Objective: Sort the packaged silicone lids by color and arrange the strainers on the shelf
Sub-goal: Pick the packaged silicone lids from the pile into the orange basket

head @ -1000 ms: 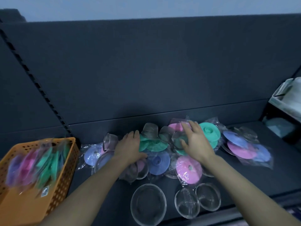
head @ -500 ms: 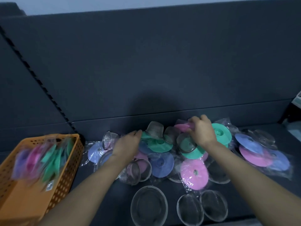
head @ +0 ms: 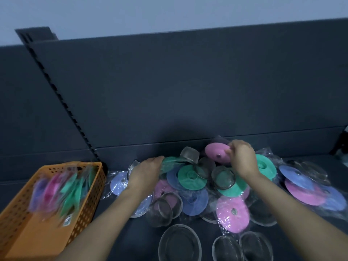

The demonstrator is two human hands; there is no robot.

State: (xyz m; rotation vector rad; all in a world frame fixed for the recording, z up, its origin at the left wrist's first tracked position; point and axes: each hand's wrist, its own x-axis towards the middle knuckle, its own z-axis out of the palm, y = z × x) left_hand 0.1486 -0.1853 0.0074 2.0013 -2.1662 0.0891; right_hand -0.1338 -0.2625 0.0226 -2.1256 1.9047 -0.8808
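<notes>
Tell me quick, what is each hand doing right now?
Left hand: grips a green packaged lid.
Right hand: pinches a pink packaged lid.

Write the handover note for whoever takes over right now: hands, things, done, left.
Left hand: on a green lid in the pile; grip unclear.
Right hand: pinches a pink lid at the pile's back.
Basket: some bagged lids inside, colours mixed, blurred.
Shelf: more lids and mesh strainers jumbled together; three shallow strainers at the front.
Done: no colour groups visible yet.
Left: sort the lids by colour, arrange the strainers.
</notes>
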